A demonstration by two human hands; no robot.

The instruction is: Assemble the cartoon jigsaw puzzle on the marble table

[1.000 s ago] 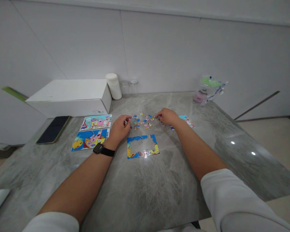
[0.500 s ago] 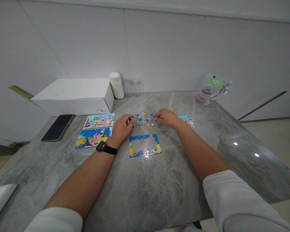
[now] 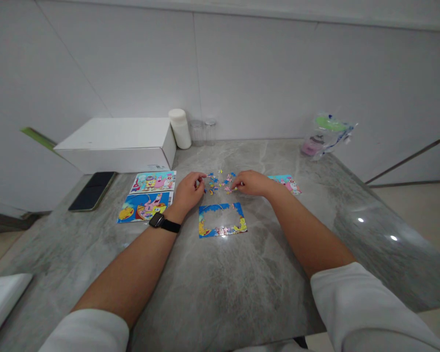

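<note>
Loose jigsaw pieces [image 3: 214, 185] in blue, pink and yellow lie in a small scattered pile between my two hands. My left hand [image 3: 190, 189], with a black watch on its wrist, is at the pile's left edge. Its fingers are curled closed, and whatever is between them is too small to make out. At the right edge, my right hand [image 3: 252, 183] bends down with its fingertips together on a jigsaw piece. Nearer to me lies a rectangular puzzle border [image 3: 204, 233], joined all round, with bare table showing through its middle.
Two cartoon picture cards [image 3: 154, 182] [image 3: 141, 208] lie left of my left hand, beside a phone [image 3: 93, 191]. Another card [image 3: 288, 183] is partly behind my right wrist. At the back stand a white box [image 3: 113, 134], a white bottle [image 3: 180, 129], two clear jars [image 3: 209, 133] and a plastic-bagged item [image 3: 326, 137].
My right hand has moved in over the right side of the pile and its fingers have come lower. My left hand stays at the left edge. The whole view has shifted slightly.
</note>
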